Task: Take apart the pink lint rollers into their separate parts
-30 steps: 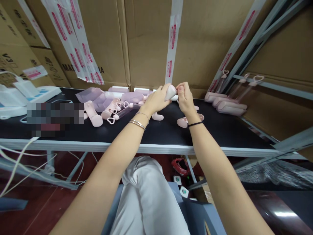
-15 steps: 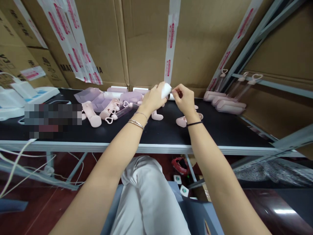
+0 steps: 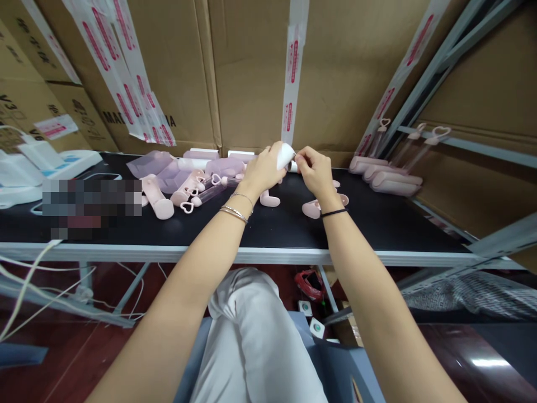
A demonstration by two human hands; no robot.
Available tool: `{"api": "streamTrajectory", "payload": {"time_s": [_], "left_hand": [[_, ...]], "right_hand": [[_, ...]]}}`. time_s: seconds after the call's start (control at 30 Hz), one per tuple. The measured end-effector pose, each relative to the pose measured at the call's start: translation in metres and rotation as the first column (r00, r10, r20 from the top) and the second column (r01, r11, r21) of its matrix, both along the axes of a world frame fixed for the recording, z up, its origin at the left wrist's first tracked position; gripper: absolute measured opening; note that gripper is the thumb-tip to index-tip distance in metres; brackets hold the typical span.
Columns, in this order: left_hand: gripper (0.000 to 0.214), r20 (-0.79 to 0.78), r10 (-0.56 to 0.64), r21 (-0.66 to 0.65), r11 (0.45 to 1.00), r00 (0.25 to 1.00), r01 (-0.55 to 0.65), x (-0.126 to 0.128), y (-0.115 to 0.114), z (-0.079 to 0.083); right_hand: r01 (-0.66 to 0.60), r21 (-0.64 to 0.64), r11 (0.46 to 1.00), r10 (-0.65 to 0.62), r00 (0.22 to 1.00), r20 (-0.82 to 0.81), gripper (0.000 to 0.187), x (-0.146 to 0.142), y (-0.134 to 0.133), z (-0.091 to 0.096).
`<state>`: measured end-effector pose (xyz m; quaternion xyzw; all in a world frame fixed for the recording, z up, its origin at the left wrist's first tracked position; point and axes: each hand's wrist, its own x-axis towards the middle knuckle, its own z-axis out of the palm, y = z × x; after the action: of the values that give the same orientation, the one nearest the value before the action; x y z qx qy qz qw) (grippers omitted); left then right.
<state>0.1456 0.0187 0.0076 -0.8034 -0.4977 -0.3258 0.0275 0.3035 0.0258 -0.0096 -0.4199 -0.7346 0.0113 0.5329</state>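
Note:
My left hand (image 3: 265, 167) is wrapped round a white paper roll (image 3: 286, 157), which looks like a lint roller refill, above the black shelf top. At the roll's right end my right hand (image 3: 314, 168) pinches with thumb and forefinger, close to its edge. What lies between those fingertips is too small to make out. Behind the hands lies another white roll (image 3: 293, 167), partly hidden. Below the left hand sits a curved pink plastic piece (image 3: 269, 198). Pink cover parts (image 3: 311, 209) lie below the right wrist.
Pink casings (image 3: 158, 197), clear tubes with heart-shaped ends (image 3: 211, 192) and lilac wrappers (image 3: 153, 165) crowd the left. Several pink rollers with upright handles (image 3: 394, 182) stand at the right. A power strip (image 3: 75, 162) is far left; cardboard boxes (image 3: 251, 78) wall the back.
My right hand has shifted very slightly left, and the white roll has turned a little in my left hand. Everything else stays in place.

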Motion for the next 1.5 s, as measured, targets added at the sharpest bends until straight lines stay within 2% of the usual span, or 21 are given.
{"api": "streamTrajectory", "payload": {"time_s": [0.67,0.73,0.83,0.93,1.0,1.1,1.17,1.27,1.4,1.5], "left_hand": [[0.052,-0.025,-0.015,-0.030,0.999,1.000,0.015,0.000,-0.002,0.001],[0.052,-0.030,-0.025,-0.035,0.999,0.999,0.024,0.000,-0.003,0.000],[0.054,-0.006,-0.058,-0.041,0.998,0.998,0.057,0.002,-0.002,-0.002],[0.049,0.155,-0.054,-0.076,0.995,0.986,0.066,0.005,0.006,-0.006],[0.046,0.343,0.030,-0.132,0.991,0.939,0.017,0.006,0.015,-0.009],[0.045,0.576,0.167,-0.237,0.971,0.801,-0.032,0.005,0.026,-0.010],[0.044,0.678,0.215,-0.313,0.950,0.703,0.011,0.004,0.030,-0.009],[0.044,0.790,0.265,-0.395,0.910,0.553,0.128,0.003,0.030,-0.008],[0.043,0.892,0.268,-0.343,0.926,0.364,0.157,0.004,0.030,-0.008],[0.040,0.911,0.256,-0.311,0.941,0.324,0.133,0.003,0.033,-0.009]], "right_hand": [[-0.010,-0.018,1.000,0.011,1.000,0.015,0.020,0.003,0.001,-0.001],[0.029,-0.007,1.000,-0.029,1.000,-0.003,0.020,0.005,0.003,-0.001],[0.154,0.014,0.988,-0.152,0.986,-0.063,0.021,0.009,0.005,-0.002],[0.163,0.001,0.987,-0.162,0.983,-0.080,0.019,0.008,0.006,-0.003],[0.091,-0.023,0.996,-0.091,0.995,-0.042,0.014,0.005,0.006,-0.004],[-0.038,-0.091,0.995,0.046,0.995,0.089,0.012,-0.001,0.005,-0.005],[-0.093,-0.131,0.987,0.116,0.978,0.176,0.012,-0.004,0.004,-0.005],[-0.115,-0.147,0.982,0.147,0.963,0.228,0.015,-0.004,0.003,-0.004],[-0.118,-0.171,0.978,0.159,0.955,0.250,0.018,-0.004,0.001,-0.002],[-0.112,-0.181,0.977,0.157,0.953,0.260,0.018,-0.004,0.000,-0.001]]}}
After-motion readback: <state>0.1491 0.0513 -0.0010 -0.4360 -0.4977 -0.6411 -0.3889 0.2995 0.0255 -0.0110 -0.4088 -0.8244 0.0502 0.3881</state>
